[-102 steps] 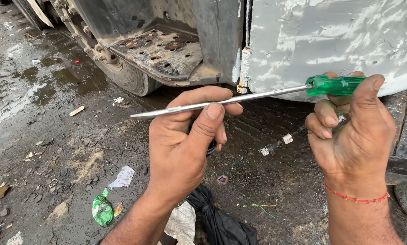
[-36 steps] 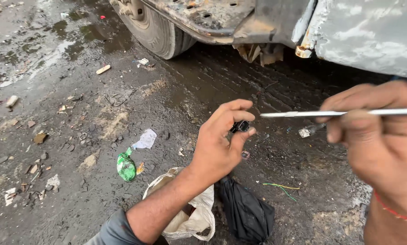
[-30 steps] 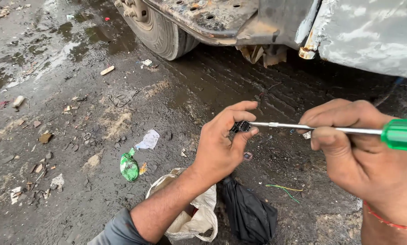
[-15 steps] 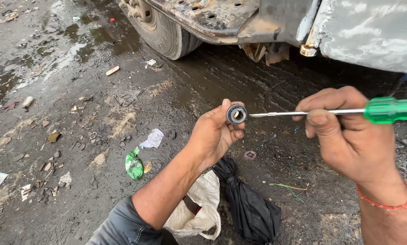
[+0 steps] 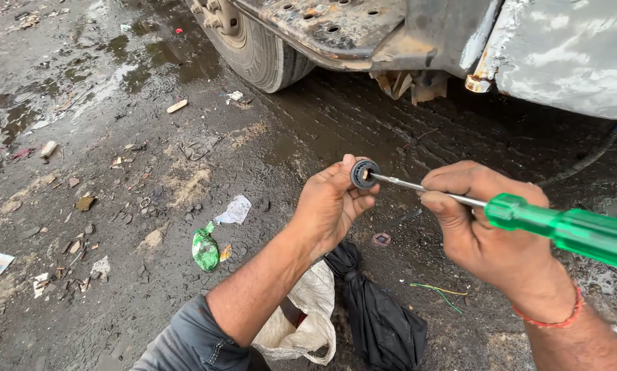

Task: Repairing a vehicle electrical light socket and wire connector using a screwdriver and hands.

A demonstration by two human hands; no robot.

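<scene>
Between the fingertips of the left hand point(image 5: 332, 206) sits a small ring point(image 5: 364, 174) of dull dark rubber or plastic, the right hand point(image 5: 490, 227) grips a screwdriver point(image 5: 528, 216) with bright smooth metal shank and glossy translucent green plastic handle, and below both lies wet, gritty ground point(image 5: 150, 206).
</scene>
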